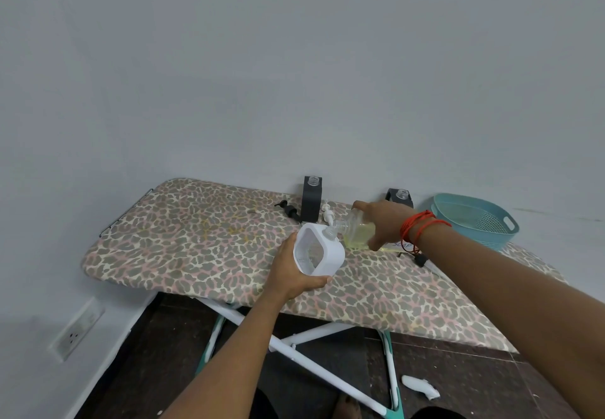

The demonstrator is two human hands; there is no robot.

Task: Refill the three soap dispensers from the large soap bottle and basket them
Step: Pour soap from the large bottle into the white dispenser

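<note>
My left hand (294, 271) grips a white square soap dispenser (319, 253), tilted, its open neck up at the right. My right hand (383, 222) holds the large clear soap bottle (355, 230) with yellowish liquid, tipped on its side so its mouth meets the white dispenser's neck. Two black dispensers stand uncapped by the wall: one (311, 199) behind the white one, the other (397, 197) partly hidden behind my right hand. A teal basket (474, 219) sits at the board's far right end.
All of it rests on a leopard-print ironing board (196, 242). Two black pump heads (288, 210) and a white pump head (328, 212) lie near the left black dispenser. A small black object (420, 260) lies under my right wrist. A white scrap (420, 386) is on the dark floor.
</note>
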